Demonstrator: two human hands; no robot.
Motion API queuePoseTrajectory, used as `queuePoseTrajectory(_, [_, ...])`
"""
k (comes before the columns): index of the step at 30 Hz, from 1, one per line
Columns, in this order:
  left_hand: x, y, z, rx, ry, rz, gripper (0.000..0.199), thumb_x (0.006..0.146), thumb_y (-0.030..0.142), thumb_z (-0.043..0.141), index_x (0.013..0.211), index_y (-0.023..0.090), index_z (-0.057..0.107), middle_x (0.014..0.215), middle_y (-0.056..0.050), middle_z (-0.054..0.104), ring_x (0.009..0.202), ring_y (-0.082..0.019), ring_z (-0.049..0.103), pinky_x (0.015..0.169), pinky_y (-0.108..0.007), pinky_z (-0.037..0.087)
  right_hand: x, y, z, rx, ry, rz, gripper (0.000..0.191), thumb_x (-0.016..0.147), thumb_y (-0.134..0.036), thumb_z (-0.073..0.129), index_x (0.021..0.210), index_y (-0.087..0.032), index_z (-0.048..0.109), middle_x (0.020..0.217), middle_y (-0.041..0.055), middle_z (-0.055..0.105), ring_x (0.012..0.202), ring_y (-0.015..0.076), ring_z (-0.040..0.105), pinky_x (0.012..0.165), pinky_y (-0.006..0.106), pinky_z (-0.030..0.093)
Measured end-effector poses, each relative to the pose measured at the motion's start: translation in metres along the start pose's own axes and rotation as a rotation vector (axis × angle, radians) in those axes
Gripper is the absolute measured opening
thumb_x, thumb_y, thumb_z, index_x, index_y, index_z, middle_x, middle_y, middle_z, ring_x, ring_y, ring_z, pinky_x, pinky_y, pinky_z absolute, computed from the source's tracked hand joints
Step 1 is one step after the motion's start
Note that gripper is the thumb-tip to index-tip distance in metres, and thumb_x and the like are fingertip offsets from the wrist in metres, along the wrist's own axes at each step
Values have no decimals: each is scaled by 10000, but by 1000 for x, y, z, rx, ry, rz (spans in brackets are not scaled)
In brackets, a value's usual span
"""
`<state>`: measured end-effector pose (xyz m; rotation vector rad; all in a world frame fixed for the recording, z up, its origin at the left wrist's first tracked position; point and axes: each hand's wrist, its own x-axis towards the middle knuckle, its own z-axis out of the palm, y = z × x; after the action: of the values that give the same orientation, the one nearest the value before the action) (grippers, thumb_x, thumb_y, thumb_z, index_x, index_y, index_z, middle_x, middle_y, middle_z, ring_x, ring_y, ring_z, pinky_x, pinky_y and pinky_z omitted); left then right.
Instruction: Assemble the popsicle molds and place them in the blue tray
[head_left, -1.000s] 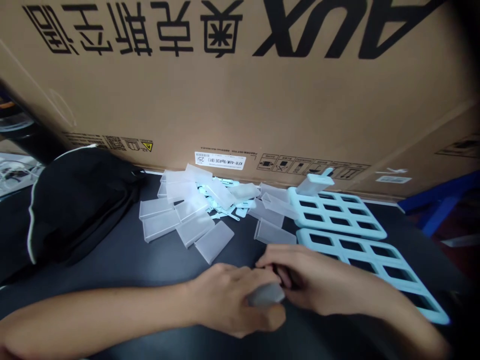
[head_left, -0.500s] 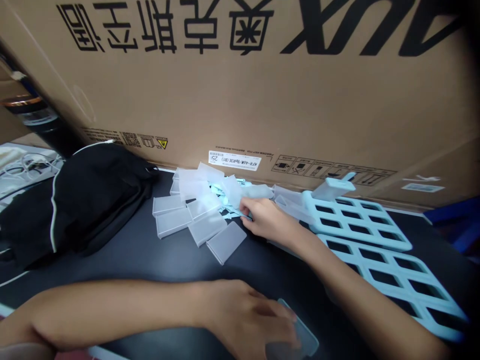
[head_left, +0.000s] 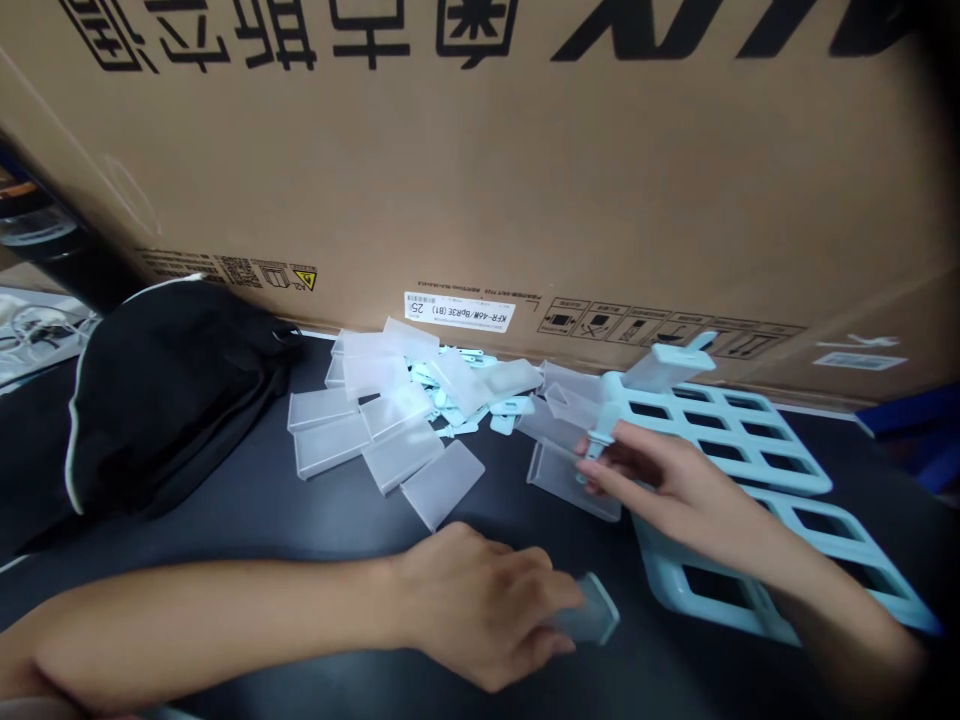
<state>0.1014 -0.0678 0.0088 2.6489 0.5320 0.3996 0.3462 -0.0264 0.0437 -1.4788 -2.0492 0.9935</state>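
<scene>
Near the front of the dark table, my left hand (head_left: 495, 610) is closed around a translucent plastic box (head_left: 589, 612) with a light blue rim at its right end. My right hand (head_left: 660, 470) pinches a small light blue plastic piece (head_left: 596, 445) between thumb and fingers, above a frosted box (head_left: 566, 480) lying on the table. To the left, several frosted boxes (head_left: 397, 450) lie fanned out around a pile of small light blue plastic parts (head_left: 450, 405). Part of a light blue rack (head_left: 675, 590) is hidden behind my right forearm.
A second light blue rack (head_left: 716, 430) with rectangular openings stands at the right, with a lidded box (head_left: 667, 365) on its far corner. A large cardboard carton (head_left: 465, 180) walls off the back. A black cloth bag (head_left: 187, 390) lies at the left.
My right hand has moved right from the pile, carrying a small light blue piece. My left hand has turned the box so its light blue end faces right. The view has shifted slightly.
</scene>
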Motion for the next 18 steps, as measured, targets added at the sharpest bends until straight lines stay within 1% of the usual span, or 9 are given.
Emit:
queuePoseTrajectory(2, [1, 0, -4, -74, -47, -87, 239, 962, 350, 460, 1169, 242, 509, 961, 8, 641, 632, -117, 626, 435, -205, 404, -19, 12, 1, 138, 90, 53, 252, 861, -436, 639, 838, -219, 513, 731, 7, 627, 655, 156, 622, 617, 280, 525])
queuePoseTrajectory(3, [1, -1, -5, -102, -48, -108, 204, 958, 321, 467, 1142, 255, 529, 1000, 8, 629, 615, -105, 614, 431, -198, 395, -27, 16, 3, 207, 146, 61, 256, 844, -432, 661, 859, -220, 519, 772, 15, 638, 674, 157, 634, 634, 282, 540])
queuePoseTrajectory(5, [0, -3, -6, -138, -16, -119, 139, 947, 262, 468, 1027, 256, 582, 1055, -2, 592, 590, -82, 585, 431, -191, 387, -39, 17, 6, 316, 245, 40, 252, 824, -400, 692, 915, -228, 532, 833, 26, 648, 684, 154, 642, 633, 278, 552])
queuePoseTrajectory(7, [-2, -6, -4, -162, 46, -106, 137, 932, 219, 461, 941, 237, 596, 1048, -19, 564, 574, -78, 551, 419, -196, 370, -46, 11, 10, 392, 316, -25, 230, 824, -336, 701, 943, -247, 525, 828, 20, 639, 678, 147, 630, 607, 263, 540])
queuePoseTrajectory(10, [-3, -8, -1, -172, 117, -81, 127, 933, 211, 448, 902, 218, 570, 973, -28, 548, 555, -93, 506, 393, -213, 333, -49, -5, 14, 495, 371, -143, 177, 866, -245, 651, 960, -274, 504, 813, 8, 612, 726, 146, 607, 614, 255, 516])
queuePoseTrajectory(12, [-2, -8, -1, -156, 119, -71, 118, 944, 232, 452, 870, 212, 542, 964, -28, 549, 566, -99, 509, 400, -219, 344, -49, -15, 18, 528, 368, -205, 129, 899, -210, 599, 966, -274, 509, 816, 12, 592, 738, 142, 583, 616, 254, 500])
queuePoseTrajectory(14, [-1, -8, -1, -123, 133, -47, 131, 959, 257, 454, 852, 204, 508, 984, -37, 561, 612, -111, 546, 415, -223, 365, -50, -21, 23, 527, 322, -256, 115, 918, -176, 558, 977, -268, 523, 822, 15, 577, 742, 136, 568, 618, 251, 488])
queuePoseTrajectory(18, [1, -9, 0, -91, 253, 14, 144, 985, 267, 433, 859, 197, 441, 983, -47, 586, 699, -128, 597, 446, -228, 379, -52, -26, 34, 497, 186, -285, 139, 928, -138, 519, 995, -259, 533, 855, 21, 569, 787, 145, 572, 671, 275, 489])
